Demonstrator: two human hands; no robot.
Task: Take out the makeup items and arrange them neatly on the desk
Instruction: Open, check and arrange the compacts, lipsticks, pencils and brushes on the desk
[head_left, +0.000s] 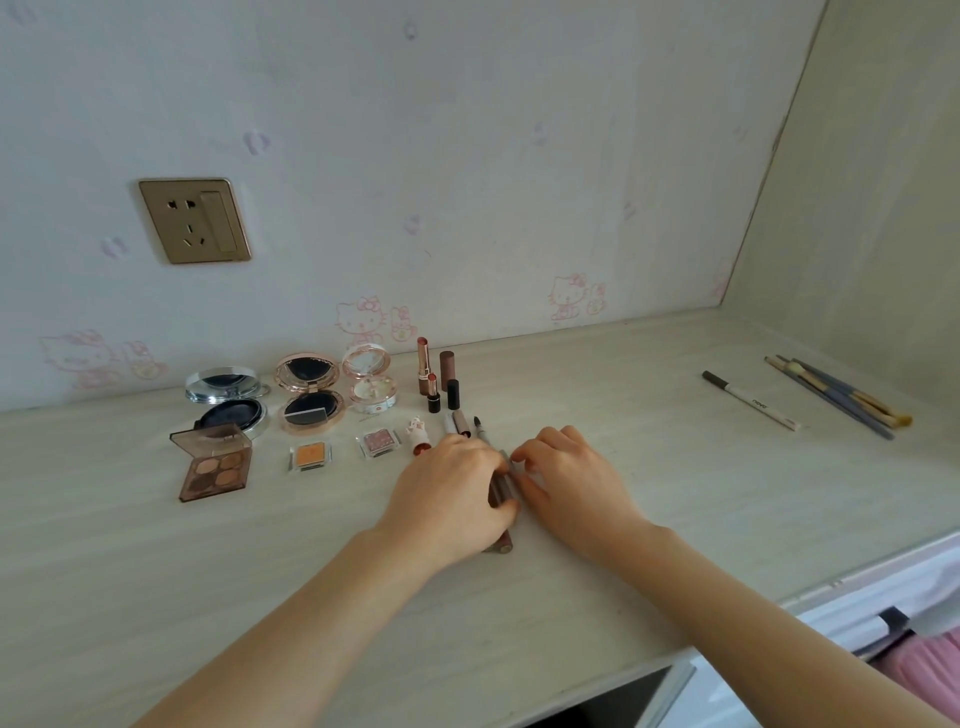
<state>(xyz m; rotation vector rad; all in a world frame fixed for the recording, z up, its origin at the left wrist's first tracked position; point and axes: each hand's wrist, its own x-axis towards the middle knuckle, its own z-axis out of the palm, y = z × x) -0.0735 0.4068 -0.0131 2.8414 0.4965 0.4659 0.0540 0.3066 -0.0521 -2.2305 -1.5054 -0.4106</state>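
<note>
While both hands met near the middle of the pale desk (649, 467), the left hand (447, 493) lay over a brown tube (501, 493) with its fingers curled around it, so its grip was narrow and holding that tube. The right hand (566, 483) was just beside it, its fingertips pinching a thin grey pencil (506, 460) that lay next to the tube; how firm this grip was I could not tell. To the left of the hands the makeup items stood in rows. Near the wall were a silver compact (226, 397), a rose-gold compact (310, 395) and a small floral compact (370, 382), all three open. Right of them stood two open lipsticks, a tall one (423, 364) and a short one (432, 400), with a brown cap (447, 370) and a black cap (453, 393) beside them. In the nearer row lay a brown eyeshadow palette (215, 465), an orange single shadow (310, 454) and a pink single shadow (376, 441). Well apart, at the right side of the desk, lay a white eyebrow pencil (750, 400) and a bundle of brushes (841, 397). A gold wall socket (195, 221) was on the wall above.
</note>
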